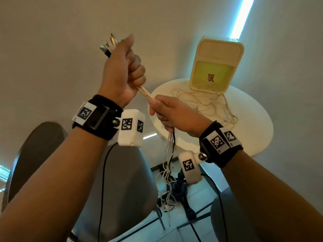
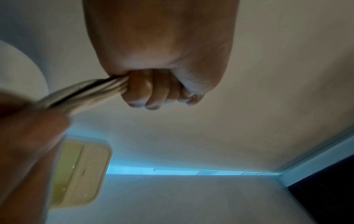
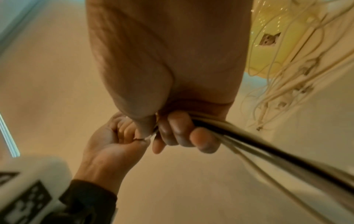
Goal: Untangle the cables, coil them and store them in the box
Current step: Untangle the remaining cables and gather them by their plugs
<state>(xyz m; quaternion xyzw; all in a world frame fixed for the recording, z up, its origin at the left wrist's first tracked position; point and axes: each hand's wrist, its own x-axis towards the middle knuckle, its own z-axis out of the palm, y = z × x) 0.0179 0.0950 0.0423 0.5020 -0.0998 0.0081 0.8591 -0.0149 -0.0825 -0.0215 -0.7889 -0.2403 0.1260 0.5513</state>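
Observation:
My left hand (image 1: 125,70) is raised in a fist round a bundle of white cables (image 1: 145,93), with their plug ends (image 1: 109,45) sticking out above the fist. Just below it my right hand (image 1: 166,112) grips the same bundle, and the loose lengths (image 1: 169,154) hang down from it toward the floor. In the left wrist view the fingers (image 2: 153,89) curl round the cables (image 2: 86,92). The right wrist view shows the fingers (image 3: 178,131) wrapped on the bundle (image 3: 249,148). More tangled white cables (image 1: 209,103) lie on the table before the open yellow box (image 1: 212,74).
The round white table (image 1: 253,119) stands to the right, with the box's lid (image 1: 218,49) tipped up behind the box. A grey chair seat (image 1: 122,172) is below my arms. Dark cords and a table base (image 1: 181,189) are on the floor.

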